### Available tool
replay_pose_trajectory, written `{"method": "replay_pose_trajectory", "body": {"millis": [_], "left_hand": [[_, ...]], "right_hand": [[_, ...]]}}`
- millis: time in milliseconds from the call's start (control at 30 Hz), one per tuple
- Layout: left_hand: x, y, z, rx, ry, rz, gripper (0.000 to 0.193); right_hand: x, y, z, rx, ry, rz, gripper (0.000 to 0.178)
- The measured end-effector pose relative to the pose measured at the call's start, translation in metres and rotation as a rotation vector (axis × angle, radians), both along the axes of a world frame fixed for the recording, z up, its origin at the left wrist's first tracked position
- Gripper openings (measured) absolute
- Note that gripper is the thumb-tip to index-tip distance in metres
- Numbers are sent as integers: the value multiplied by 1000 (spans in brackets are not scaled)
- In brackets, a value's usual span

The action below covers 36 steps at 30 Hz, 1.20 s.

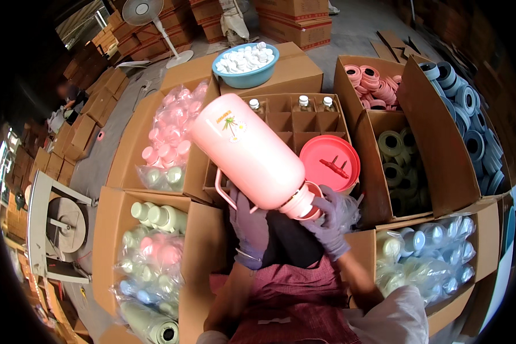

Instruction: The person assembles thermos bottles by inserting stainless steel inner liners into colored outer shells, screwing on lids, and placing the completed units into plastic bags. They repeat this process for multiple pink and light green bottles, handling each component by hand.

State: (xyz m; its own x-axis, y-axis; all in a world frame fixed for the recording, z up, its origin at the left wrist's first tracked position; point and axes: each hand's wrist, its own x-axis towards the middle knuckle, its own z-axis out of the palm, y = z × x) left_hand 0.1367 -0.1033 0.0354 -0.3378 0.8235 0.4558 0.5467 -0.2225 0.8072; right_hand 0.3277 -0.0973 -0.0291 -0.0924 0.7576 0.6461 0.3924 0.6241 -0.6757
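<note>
A pink thermos flask (pixel 249 155), with a palm tree and flowers printed on its side, lies tilted across my lap, its narrow end toward the lower right. My left hand (pixel 249 226), in a grey-purple glove, supports it from below beside the pink handle (pixel 226 192); the fingertips are partly hidden behind the flask. My right hand (pixel 328 221), gloved too, closes on a pink collar ring (pixel 314 200) at the narrow end. Just beyond that hand is a red round tray (pixel 309 150) with a red pronged piece (pixel 335 166) on it.
Ahead, a divided carton (pixel 281 123) holds glass bottles with white caps. A blue basin (pixel 246 74) of white caps stands behind it. Cartons of bagged pink (pixel 172 126) and green parts (pixel 166 218) flank my left; pink, green and blue rings (pixel 476 143) fill cartons at right.
</note>
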Motion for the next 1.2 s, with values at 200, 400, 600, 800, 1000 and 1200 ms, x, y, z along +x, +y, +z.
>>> {"method": "replay_pose_trajectory", "body": {"millis": [200,400,600,800,1000,1200], "left_hand": [[1,-13,-17,19,11,31,58],[-6,-21,7,-8,81,119,56],[-16,-19,18,-1,-324,-82,45],[-16,-1,10,57,-1173,-330,39],[-36,10,6,4,-225,-44,43],[-132,5,35,-190,5,-75,36]], "right_hand": [[-32,-11,-7,-301,710,-42,100],[-38,-20,17,196,-210,31,96],[-39,-7,51,-278,190,206,52],[-51,-3,77,-1132,981,611,67],[-47,14,17,-1397,1396,1066,61],[43,132,-37,-542,-89,-146,45]]}}
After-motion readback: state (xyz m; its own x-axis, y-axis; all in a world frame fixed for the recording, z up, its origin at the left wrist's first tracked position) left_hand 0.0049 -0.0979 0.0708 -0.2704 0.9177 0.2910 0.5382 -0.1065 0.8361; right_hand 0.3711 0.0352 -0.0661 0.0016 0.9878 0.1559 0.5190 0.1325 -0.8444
